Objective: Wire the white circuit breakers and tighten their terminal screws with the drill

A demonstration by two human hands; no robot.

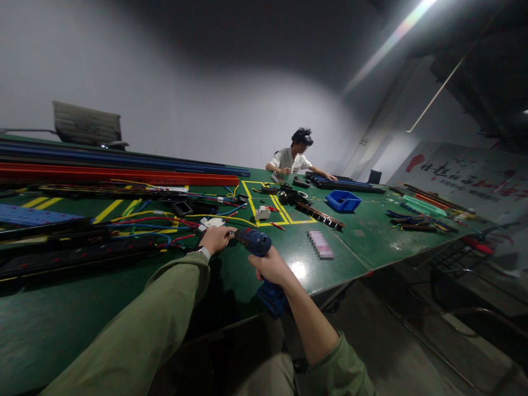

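My right hand [275, 268] is wrapped round the handle of a blue cordless drill [256, 242]. The drill lies almost level, its nose pointing left and its battery base below my wrist. My left hand [215, 240] is closed at the drill's tip, fingers pinched together; what they hold is too small to make out. Just behind the left hand lies a white part [211, 223] with red, blue and yellow wires [181, 221] running off to the left. Black power strip bodies [94, 256] rest left of my left forearm.
Long orange [124, 175] and blue profiles stretch along the table's far left. Across the green table [355, 242] a person [291, 159] reaches toward black strips. A blue bin [343, 201], a pixelated pink object [320, 245], a white block [262, 212] and a green tray [423, 205] stand about.
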